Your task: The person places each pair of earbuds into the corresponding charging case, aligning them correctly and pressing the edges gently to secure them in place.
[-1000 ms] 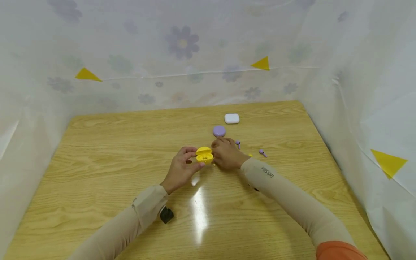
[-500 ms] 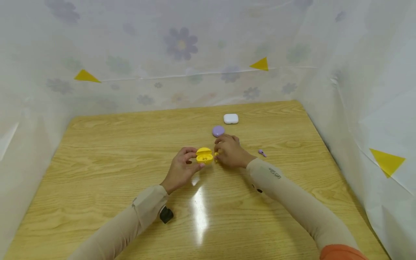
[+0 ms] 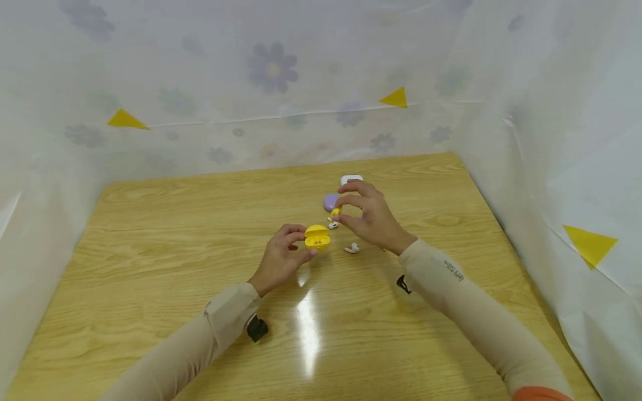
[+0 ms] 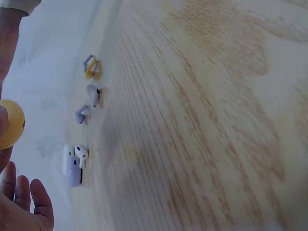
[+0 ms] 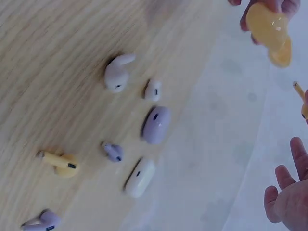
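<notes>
My left hand [image 3: 282,257] grips a yellow earbud case [image 3: 317,239] between thumb and fingers, its lid up and its inside toward me. My right hand [image 3: 373,218] pinches a yellow earbud [image 3: 335,213] between thumb and index finger, above and to the right of the case; its other fingers are spread. In the right wrist view the held earbud [image 5: 304,107] shows at the right edge, its stem pointing at the case [image 5: 268,31]. Below the right hand lie two white earbuds, one nearer [image 3: 353,248] and one farther [image 3: 332,225].
Behind them stand a round purple case [image 3: 330,201] and a white case [image 3: 349,179], partly covered by the right hand. The right wrist view also shows another yellow earbud [image 5: 62,163] and two purple earbuds, one near the cases [image 5: 113,152], one at lower left [image 5: 44,221].
My right hand has risen from the table and moved back and right with the yellow earbud, uncovering the white earbuds. My left hand and the case stay nearly still.
</notes>
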### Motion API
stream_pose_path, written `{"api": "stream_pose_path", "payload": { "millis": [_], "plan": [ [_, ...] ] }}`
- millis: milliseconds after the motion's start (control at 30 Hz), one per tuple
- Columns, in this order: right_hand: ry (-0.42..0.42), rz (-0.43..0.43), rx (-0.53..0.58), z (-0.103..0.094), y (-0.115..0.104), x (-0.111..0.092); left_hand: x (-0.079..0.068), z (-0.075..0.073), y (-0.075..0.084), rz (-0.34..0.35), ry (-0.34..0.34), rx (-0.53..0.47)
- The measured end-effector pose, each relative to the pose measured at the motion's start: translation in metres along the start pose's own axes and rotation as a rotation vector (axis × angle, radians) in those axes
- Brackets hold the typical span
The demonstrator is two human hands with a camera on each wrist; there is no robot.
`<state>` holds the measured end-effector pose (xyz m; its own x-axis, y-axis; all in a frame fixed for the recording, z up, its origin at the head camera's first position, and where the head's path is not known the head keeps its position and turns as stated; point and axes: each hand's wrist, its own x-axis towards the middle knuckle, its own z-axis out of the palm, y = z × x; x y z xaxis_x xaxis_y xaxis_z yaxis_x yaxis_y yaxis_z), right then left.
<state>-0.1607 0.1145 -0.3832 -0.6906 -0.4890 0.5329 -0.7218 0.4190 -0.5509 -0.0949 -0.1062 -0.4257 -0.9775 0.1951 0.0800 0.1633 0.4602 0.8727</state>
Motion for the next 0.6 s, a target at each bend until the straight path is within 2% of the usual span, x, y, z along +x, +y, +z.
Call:
{"api": "stream_pose_path", "payload": {
  "millis": [200, 400, 600],
  "plan": [
    [-0.053, -0.075, 0.043, 0.006, -0.02, -0.001, 0.001, 0.002, 0.005, 0.027, -0.011, -0.012],
    [-0.134, -0.059, 0.026, 0.013, -0.025, -0.005, 0.002, 0.004, 0.007, 0.041, -0.021, -0.007],
    [-0.123, -0.077, -0.004, 0.011, -0.022, -0.004, 0.003, 0.005, 0.006, 0.033, -0.024, -0.017]
  ]
}}
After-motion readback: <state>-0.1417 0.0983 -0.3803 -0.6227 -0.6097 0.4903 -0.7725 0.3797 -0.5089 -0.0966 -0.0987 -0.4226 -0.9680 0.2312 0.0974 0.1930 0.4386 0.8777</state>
